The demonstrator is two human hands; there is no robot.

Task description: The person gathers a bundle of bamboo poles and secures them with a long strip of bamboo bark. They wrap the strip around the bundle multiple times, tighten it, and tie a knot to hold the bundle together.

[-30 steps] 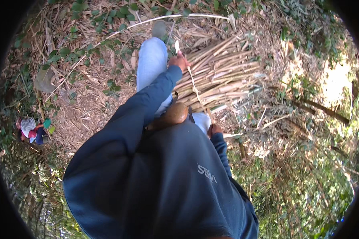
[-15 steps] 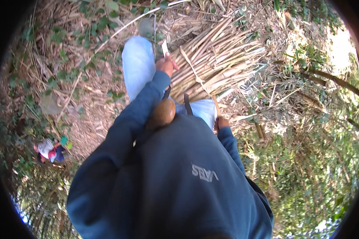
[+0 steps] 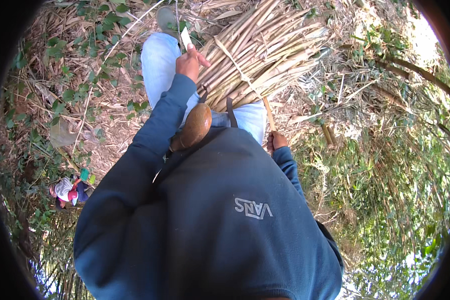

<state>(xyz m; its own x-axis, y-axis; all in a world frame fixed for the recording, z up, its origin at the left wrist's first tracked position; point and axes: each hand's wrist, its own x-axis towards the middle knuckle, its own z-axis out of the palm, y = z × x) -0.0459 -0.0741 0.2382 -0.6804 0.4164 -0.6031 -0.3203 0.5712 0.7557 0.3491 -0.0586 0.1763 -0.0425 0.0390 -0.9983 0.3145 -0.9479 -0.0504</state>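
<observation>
A bundle of long thin cut canes [image 3: 270,55] lies on the ground in front of me. A pale flat binding strip [image 3: 233,62] crosses it, with a knot or twist partway along. Out at the right, my right hand [image 3: 276,141] is closed around the strip's tail, which runs taut past my knee. My left hand [image 3: 189,64] is at the bundle's left side, its thumb against a short pale flat piece [image 3: 186,38] that sticks up from the grip. One finger stretches toward the canes. Whether that piece belongs to the binding strip, I cannot tell.
My jeans-clad left knee [image 3: 157,62] is beside the bundle; the right one [image 3: 251,120] presses near its close end. A polished brown rounded object [image 3: 196,125] hangs at my waist. Another person [image 3: 67,191] is far left. Dry leaves, vines and cut stems [image 3: 395,97] cover the ground.
The view has shifted, so the bundle and both hands sit slightly higher and further left. Both hands keep their grips, and the strip still crosses the canes.
</observation>
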